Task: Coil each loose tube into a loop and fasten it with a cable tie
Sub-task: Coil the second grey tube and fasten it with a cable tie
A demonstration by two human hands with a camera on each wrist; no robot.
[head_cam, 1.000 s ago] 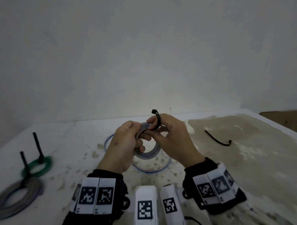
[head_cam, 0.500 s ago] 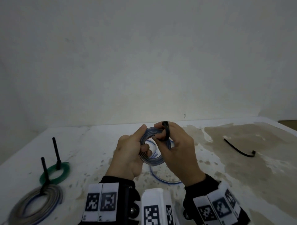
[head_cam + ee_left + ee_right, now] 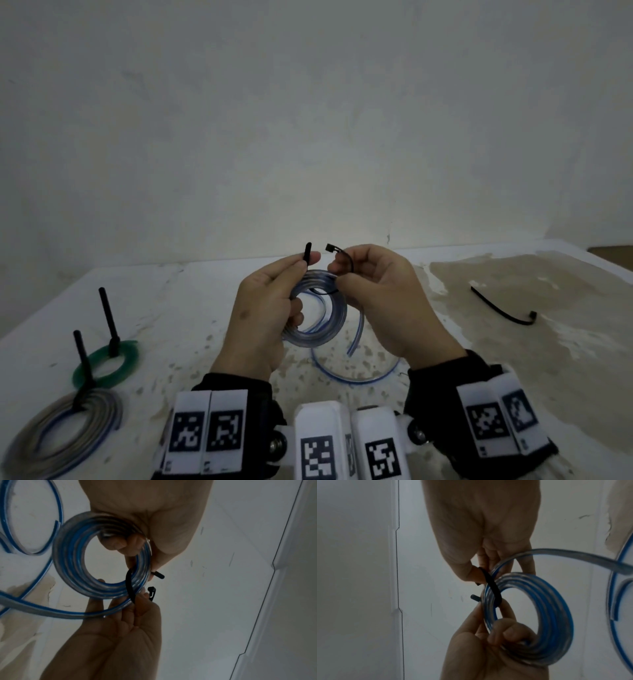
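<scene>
Mostly hidden cable tie (image 3: 346, 263), both hands pinch ends, left (image 3: 263, 308) prob. clasps coil (image 3: 320, 322), right (image 3: 383, 294).

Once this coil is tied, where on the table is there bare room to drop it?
Free: the white table between the green tube ring with its black tie and the left hand; also the stained stretch between the right hand and the spare black cable tie. Crowded: the near left corner, with the grey tied coil, and below the hands, where loose blue-striped tube lies.
</scene>
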